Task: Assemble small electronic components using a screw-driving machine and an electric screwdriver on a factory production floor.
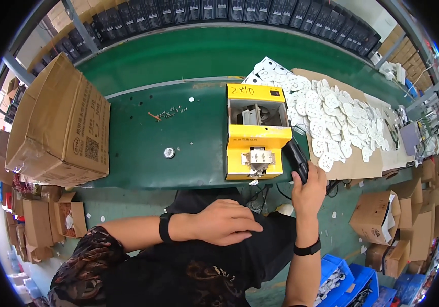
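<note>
My right hand (309,190) is closed around the lower end of a long black handle-like tool (296,156) at the table's front edge. The tool leans against the right side of a yellow machine (233,153); its exact kind is unclear. On the machine's front sits a small metal fixture (261,157), and its upper part has an open bay with grey parts inside. My left hand (227,221) rests over my lap, palm down, fingers stretched out and holding nothing. Right of the machine lies a large heap of flat round white pieces (332,115) with small holes.
A tall cardboard box (89,128) stands on the green table's left (142,148). Loose screws (168,113) and a small round metal piece (169,152) lie between box and machine. Black boxes (209,10) line the back shelf. Blue bins (337,273) sit low at right; cartons (375,215) crowd the floor.
</note>
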The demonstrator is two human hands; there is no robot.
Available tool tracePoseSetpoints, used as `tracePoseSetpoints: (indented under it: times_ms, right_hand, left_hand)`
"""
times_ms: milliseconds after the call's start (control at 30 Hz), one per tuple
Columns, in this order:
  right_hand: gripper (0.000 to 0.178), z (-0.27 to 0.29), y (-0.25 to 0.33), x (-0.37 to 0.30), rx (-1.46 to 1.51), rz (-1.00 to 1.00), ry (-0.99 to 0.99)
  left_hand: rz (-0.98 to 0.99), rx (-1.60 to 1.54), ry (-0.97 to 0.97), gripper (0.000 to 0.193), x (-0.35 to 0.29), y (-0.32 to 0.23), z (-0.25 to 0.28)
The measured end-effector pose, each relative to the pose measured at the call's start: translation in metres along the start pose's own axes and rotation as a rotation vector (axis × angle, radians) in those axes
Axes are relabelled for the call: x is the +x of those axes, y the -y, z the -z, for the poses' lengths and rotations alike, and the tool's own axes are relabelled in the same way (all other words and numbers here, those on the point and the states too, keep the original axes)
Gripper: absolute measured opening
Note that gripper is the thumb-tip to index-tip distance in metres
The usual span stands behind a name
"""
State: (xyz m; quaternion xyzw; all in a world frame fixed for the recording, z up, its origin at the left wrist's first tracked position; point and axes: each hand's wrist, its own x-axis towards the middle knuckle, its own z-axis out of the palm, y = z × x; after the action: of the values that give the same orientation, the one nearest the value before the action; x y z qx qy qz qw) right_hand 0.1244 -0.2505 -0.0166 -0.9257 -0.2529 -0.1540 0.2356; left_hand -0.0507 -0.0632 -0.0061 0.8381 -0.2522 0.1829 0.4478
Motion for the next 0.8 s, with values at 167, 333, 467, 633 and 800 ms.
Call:
tracePoseSetpoints:
  times_ms: [167,333,467,633,800]
  right_hand:
    - [0.045,0.048,0.009,-0.021,0.032,0.01,-0.149]
    - [0.047,0.13,0.026,-0.061,0.252,-0.109,-0.125]
    - [0.052,0.15,0.033,-0.074,0.386,-0.012,0.037]
    - [0.049,0.142,0.049,-0.093,-0.272,0.238,-0.346]
    - [0.046,0.094,0.055,-0.139,0.445,0.166,-0.444]
  left_hand:
    - [0.123,-0.314,0.002,0.036,0.021,-0.012,0.001]
    - [0.377,-0.932,-0.019,0.08,0.041,-0.01,-0.018]
    - [0.436,-1.289,0.032,0.088,0.069,-0.016,-0.024]
    - [0.69,-1.441,-0.157,0.038,0.073,-0.018,-0.028]
    - [0.732,-1.776,-0.22,0.038,0.068,-0.027,-0.03]
